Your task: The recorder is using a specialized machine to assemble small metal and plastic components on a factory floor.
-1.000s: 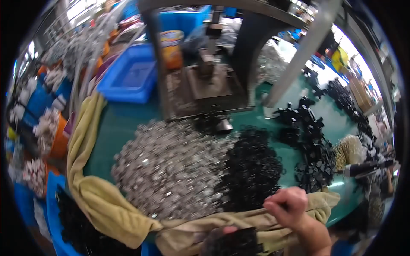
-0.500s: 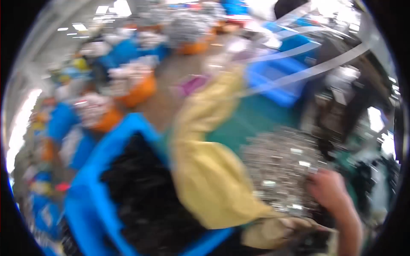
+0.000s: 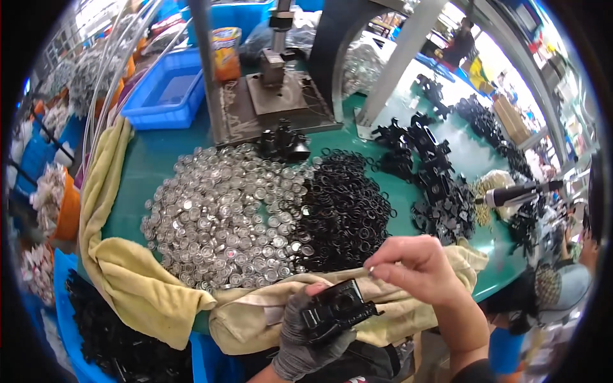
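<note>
My left hand [image 3: 300,345], in a grey glove, grips a black plastic housing [image 3: 335,309] shaped like a small toy camera, its round opening facing up. Just above and to the right of it, my bare right hand [image 3: 415,268] pinches a tiny shiny piece [image 3: 371,270], too small to name. Beyond my hands, a pile of clear round discs with metallic rims [image 3: 211,217] lies beside a heap of black rings [image 3: 348,210] on the green table [image 3: 153,143]. A tan cloth [image 3: 246,319] runs along the table's near edge, under my hands.
A press with a metal base [image 3: 274,99] stands at the back, more black housings [image 3: 281,143] before it. A blue tray [image 3: 169,92] sits back left; a blue crate of black parts [image 3: 121,335] is lower left. Black parts [image 3: 428,156] and a dark-handled tool [image 3: 517,193] are on the right.
The view has swung rightward and sharpened. My right hand has gone from the disc pile to beside the housing, pinching a small piece. My left hand with the housing now shows.
</note>
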{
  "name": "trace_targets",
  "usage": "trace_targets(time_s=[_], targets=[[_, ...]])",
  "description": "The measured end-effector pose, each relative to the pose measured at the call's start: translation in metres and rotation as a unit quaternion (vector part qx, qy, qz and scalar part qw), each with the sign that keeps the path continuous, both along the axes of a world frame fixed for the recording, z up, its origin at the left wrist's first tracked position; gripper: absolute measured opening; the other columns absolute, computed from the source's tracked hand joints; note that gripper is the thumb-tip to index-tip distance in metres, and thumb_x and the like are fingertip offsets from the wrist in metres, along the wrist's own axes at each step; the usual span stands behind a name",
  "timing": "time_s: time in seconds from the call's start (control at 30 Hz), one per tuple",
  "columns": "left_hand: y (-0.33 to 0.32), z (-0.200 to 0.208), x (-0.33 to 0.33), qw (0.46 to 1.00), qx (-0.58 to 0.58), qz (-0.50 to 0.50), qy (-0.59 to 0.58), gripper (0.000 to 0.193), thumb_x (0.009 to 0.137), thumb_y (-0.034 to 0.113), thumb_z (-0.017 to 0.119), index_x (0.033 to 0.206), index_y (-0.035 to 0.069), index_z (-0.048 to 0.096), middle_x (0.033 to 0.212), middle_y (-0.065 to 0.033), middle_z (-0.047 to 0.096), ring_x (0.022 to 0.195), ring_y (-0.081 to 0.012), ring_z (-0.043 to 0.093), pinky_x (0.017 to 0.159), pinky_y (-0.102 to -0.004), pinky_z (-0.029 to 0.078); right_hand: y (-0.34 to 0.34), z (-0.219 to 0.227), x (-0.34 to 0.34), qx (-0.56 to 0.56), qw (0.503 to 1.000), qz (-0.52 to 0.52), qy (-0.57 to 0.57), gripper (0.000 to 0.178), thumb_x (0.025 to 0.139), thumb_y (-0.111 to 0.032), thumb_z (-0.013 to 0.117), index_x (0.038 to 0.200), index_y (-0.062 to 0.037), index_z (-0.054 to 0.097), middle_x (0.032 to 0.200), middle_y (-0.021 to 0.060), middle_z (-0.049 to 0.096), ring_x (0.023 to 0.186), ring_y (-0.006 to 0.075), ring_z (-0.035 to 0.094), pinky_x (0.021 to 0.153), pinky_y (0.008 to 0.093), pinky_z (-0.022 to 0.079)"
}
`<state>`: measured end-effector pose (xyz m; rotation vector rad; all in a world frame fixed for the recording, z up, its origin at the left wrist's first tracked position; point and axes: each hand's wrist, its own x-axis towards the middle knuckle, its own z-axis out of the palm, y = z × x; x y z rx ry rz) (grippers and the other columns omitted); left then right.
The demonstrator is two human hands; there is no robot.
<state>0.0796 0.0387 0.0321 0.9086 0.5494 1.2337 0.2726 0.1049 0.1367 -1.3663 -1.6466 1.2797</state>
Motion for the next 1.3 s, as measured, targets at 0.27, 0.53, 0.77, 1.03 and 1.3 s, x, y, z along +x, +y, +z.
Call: trace_targets(time_s=[0.27, 0.53, 0.77, 1.03, 1.3], targets=[[-0.006, 0.008, 0.005, 0.995, 0.013, 0.021, 0.096, 0.077, 0.074, 0.005, 0.077, 0.135, 0.008, 0.030, 0.119, -0.0140, 0.055, 0.109, -0.0227, 0.060, 0.093, -0.0333, 0.050, -0.014, 0.010, -0.009, 0.107, 0.986, 0.112, -0.058, 0.013, 0.082, -0.002, 0.069, 0.095, 0.0011, 0.069, 0.076, 0.0090, 0.064, 0.064, 0.0195, 0.062, 0.056, 0.0282, 0.047], [-0.006, 0.000, 0.006, 0.997, 0.021, 0.022, 0.072, 0.078, 0.073, 0.004, 0.078, 0.135, 0.007, 0.031, 0.122, -0.0133, 0.053, 0.112, -0.0234, 0.058, 0.095, -0.0346, 0.049, -0.019, -0.004, -0.020, 0.222, 0.961, 0.086, -0.143, 0.018, 0.081, -0.003, 0.070, 0.099, -0.0019, 0.071, 0.079, 0.0107, 0.060, 0.059, 0.0185, 0.059, 0.052, 0.0279, 0.045], [-0.004, 0.004, 0.008, 0.999, 0.029, 0.000, 0.013, 0.077, 0.073, -0.001, 0.075, 0.136, 0.009, 0.031, 0.127, -0.0140, 0.050, 0.115, -0.0234, 0.056, 0.098, -0.0370, 0.048, -0.021, 0.004, -0.021, 0.102, 0.986, 0.079, -0.104, 0.023, 0.081, -0.005, 0.072, 0.103, -0.0057, 0.071, 0.083, 0.0050, 0.058, 0.060, 0.0112, 0.053, 0.052, 0.0240, 0.042], [-0.008, -0.003, 0.006, 0.998, 0.013, -0.005, 0.069, 0.079, 0.074, -0.001, 0.075, 0.137, 0.007, 0.028, 0.125, -0.0142, 0.051, 0.115, -0.0238, 0.057, 0.097, -0.0358, 0.048, -0.015, 0.008, -0.021, 0.046, 0.992, 0.079, -0.092, 0.021, 0.081, -0.008, 0.072, 0.101, -0.0069, 0.070, 0.080, 0.0018, 0.055, 0.062, 0.0091, 0.046, 0.054, 0.0241, 0.037], [-0.006, 0.005, 0.006, 0.999, -0.014, 0.007, 0.046, 0.079, 0.070, 0.002, 0.079, 0.135, 0.008, 0.034, 0.122, -0.0116, 0.051, 0.110, -0.0211, 0.058, 0.094, -0.0341, 0.050, -0.012, 0.001, -0.020, 0.003, 0.993, 0.068, -0.091, 0.021, 0.079, -0.013, 0.076, 0.099, -0.0075, 0.070, 0.079, -0.0010, 0.054, 0.062, 0.0066, 0.043, 0.054, 0.0226, 0.035]])
